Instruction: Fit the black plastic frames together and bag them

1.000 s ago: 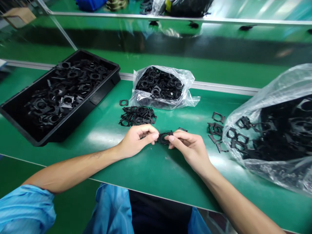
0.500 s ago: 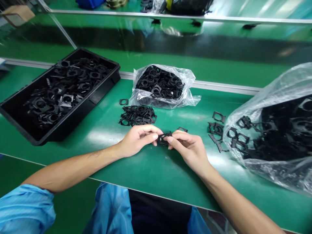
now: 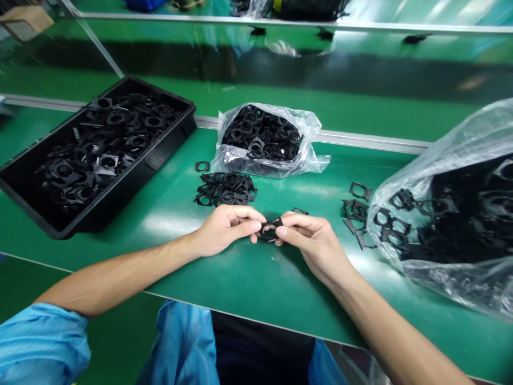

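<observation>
Between my two hands, just above the green table (image 3: 240,283), is a small black plastic frame (image 3: 269,233) with a round opening. My left hand (image 3: 230,229) pinches its left side with thumb and fingertips. On the opposite side, the thumb and fingers of my right hand (image 3: 310,240) are closed on it. Whether it is one piece or two fitted together I cannot tell. Behind my left hand lies a pile of similar black frames (image 3: 226,188). Another single frame (image 3: 300,211) lies just behind my right hand.
A black tray (image 3: 160,155) of black parts stands at the left. A clear bag (image 3: 308,166) of ring-like parts sits at the back middle. On the right, a large clear bag (image 3: 404,171) spills several frames (image 3: 355,209). A shelf edge (image 3: 200,19) runs across the back.
The black frame has turned slightly between my fingers, so its round opening shows more. Both hands have stayed in nearly the same place.
</observation>
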The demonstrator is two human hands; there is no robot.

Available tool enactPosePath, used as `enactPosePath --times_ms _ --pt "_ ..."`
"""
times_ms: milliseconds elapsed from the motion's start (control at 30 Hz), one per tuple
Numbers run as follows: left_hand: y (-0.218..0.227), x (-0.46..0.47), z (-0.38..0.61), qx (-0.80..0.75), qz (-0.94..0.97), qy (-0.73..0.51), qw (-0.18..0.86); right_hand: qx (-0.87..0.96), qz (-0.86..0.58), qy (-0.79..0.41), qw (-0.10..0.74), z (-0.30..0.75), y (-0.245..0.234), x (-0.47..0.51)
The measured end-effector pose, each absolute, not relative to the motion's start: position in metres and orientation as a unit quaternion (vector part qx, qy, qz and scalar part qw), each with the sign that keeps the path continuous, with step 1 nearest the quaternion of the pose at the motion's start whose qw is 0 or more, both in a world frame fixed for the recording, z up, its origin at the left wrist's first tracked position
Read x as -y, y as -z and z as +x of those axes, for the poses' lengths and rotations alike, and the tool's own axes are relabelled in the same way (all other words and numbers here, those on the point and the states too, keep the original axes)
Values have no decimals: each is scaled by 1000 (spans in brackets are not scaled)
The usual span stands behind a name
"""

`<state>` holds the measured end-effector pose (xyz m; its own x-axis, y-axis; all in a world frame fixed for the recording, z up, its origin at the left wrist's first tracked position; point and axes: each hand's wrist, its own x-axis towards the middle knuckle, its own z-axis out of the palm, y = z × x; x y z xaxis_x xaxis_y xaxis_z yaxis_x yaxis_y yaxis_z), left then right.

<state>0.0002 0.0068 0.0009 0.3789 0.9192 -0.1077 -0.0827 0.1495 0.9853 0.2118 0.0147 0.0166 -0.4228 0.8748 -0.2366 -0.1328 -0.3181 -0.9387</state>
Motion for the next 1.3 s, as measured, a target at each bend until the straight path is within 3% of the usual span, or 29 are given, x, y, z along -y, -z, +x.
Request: enactPosePath --times_ms 233,533,1300 --pt "-1 -7 1 -398 488 -392 670 422 -383 -750 336 212 -15 -16" --pt "-2 -9 1 -430 467 -398 662 447 -417 -709 351 211 -12 -15" --pt "2 -1 4 -417 503 -415 633 700 -420 -464 344 209 -12 -7"
